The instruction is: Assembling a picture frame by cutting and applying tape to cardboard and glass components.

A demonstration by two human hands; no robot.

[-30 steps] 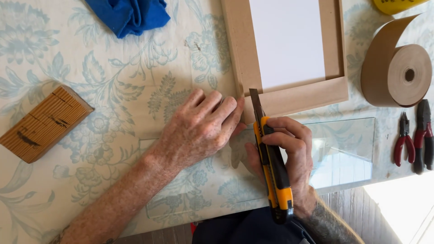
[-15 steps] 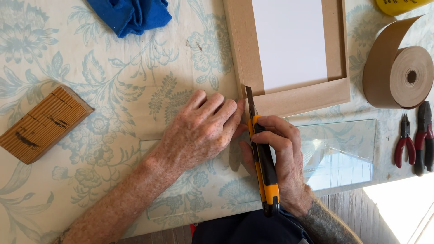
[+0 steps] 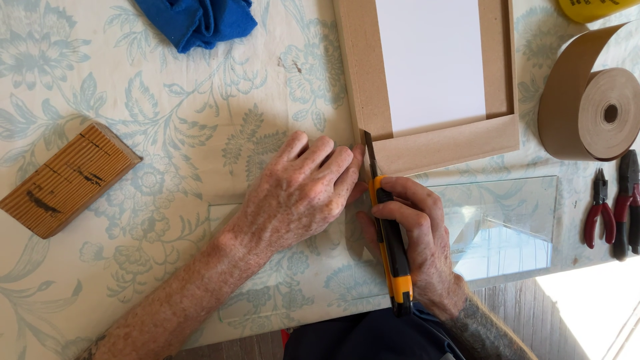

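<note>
Right now, right hand point(image 3: 417, 247) is wrapped tight round the knife point(image 3: 389, 233), a yellow-and-black snap-blade type, index finger along the top of the handle, blade tip touching the lower left corner of the frame point(image 3: 427, 143) at frame centre. Left hand point(image 3: 300, 197) lies flat, fingers together and extended, gripping nothing, fingertips pressed down just left of the blade and beside the frame corner, palm over the left part of the glass point(image 3: 493, 227). Frame sits upper centre: brown paper-taped border round a white panel, looks light and stiff enough to slide if not pinned, so pressing flat near the cut is the sensible hold. Tape edge is thin paper, probably tears if the blade drags sideways. Knife is light, handle grip looks secure; blade thin, likely to flex or snap under side load. Glass pane lies centre right to lower right, under both hands partly, reaching close to the table's near edge; clear, rigid, fragile, sharp-edged by the look, best taken by opposite edges, not corners. Outward: paper tape roll point(image 3: 593, 110) at right, standing on edge; red pliers point(image 3: 600, 207) and a second dark-and-red tool point(image 3: 627, 203) at right edge; ribbed wood block point(image 3: 67, 180) at left; blue cloth point(image 3: 197, 20) top left; yellow thing point(image 3: 593, 8) top right, cut off by frame. All on a floral tablecloth point(image 3: 133, 100).
</note>
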